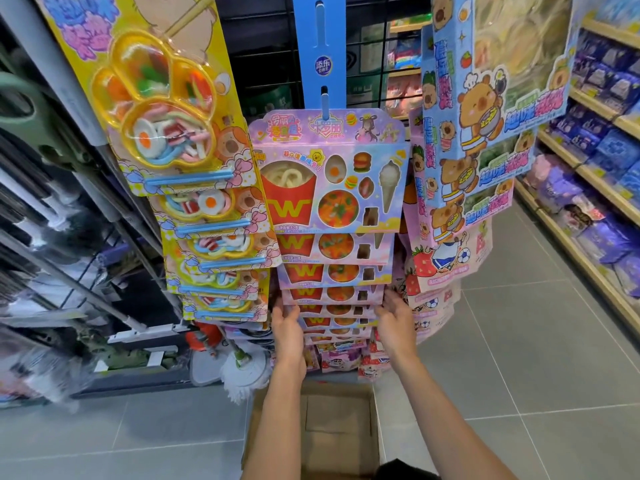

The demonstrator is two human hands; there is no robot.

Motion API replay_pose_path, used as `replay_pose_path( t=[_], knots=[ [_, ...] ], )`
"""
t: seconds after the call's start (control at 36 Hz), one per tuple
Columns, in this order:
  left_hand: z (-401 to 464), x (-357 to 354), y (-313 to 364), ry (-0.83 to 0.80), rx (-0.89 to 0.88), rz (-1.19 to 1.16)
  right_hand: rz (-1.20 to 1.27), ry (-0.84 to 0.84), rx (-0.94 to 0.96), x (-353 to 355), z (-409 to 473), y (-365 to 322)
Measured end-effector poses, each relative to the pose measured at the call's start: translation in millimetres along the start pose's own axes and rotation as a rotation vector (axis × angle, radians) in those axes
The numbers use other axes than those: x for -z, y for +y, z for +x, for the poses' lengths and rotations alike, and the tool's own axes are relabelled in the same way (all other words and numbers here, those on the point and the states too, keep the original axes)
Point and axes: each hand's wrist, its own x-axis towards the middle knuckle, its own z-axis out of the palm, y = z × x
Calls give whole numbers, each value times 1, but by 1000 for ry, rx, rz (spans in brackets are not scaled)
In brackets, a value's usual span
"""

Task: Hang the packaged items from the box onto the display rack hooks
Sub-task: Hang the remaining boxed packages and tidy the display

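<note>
Head view: both hands raised to the pink snack packs (329, 299) low on the blue hanging strip (320, 57). Best squared gently from both side edges, hooks undisturbed. Left hand (285, 327) at the left edge, right hand (394, 323) at the right, fingers spread loosely, touching, gripping nothing firmly. Cardboard box (311, 441) below, apparently empty.

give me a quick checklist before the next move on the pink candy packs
1. Left hand on the left edge of the pink candy packs: ok.
2. Right hand on the right edge: ok.
3. Top pack seated on the blue hook strip: ok.
4. Lower packs seated on their hooks: cannot tell, hidden.
5. Cardboard box on the floor below shows no packs inside: ok.
6. Yellow noodle packs overlap the pink column's left side: not ok.
</note>
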Motion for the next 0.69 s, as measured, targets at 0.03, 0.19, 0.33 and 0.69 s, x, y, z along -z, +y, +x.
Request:
replay_pose_path(
  t=[0.03,0.19,0.33,0.69],
  knots=[
    [1,0,0,-4,13,11,-25,-31,-29,1,2,1],
    [4,-3,-2,15,3,135,-84,-165,-156,0,11,4],
    [4,-3,-4,5,5,156,-93,-196,-218,2,25,19],
    [9,9,-6,-80,56,149,-64,-150,-251,0,-11,6]
  ],
)
